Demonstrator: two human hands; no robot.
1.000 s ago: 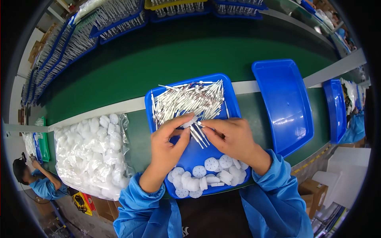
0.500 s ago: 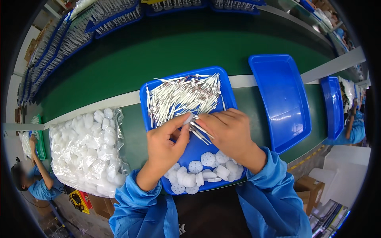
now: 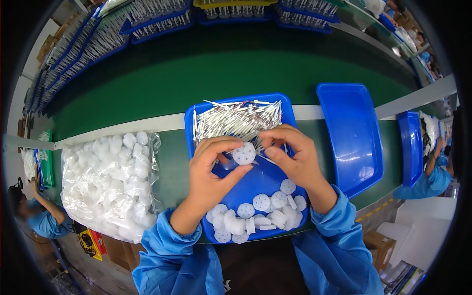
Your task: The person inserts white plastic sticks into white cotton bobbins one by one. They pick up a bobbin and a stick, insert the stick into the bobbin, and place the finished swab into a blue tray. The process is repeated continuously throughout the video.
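Between the thumb and fingers of my left hand (image 3: 214, 164) is a round white plastic disc (image 3: 244, 154) with small holes, its flat face turned up. Just to its right, my right hand (image 3: 295, 160) is curled, with thin white sticks (image 3: 266, 158) showing under its thumb; how many it holds is hidden. Both hands are over a blue tray (image 3: 190, 129). A heap of similar white sticks (image 3: 231, 120) with some dark ends fills the tray's far part. Several more white discs (image 3: 246, 210) lie along its near edge.
A clear plastic bag (image 3: 108, 182) full of white discs lies to the left. At the right are a blue tray (image 3: 351, 142) and another blue tray (image 3: 411, 147). Loaded trays (image 3: 236, 14) line the far side of the green surface. Other people work at both sides.
The disc has turned from edge-on to face up in my left hand. My right hand has drawn slightly away to the right, and its sticks are less visible.
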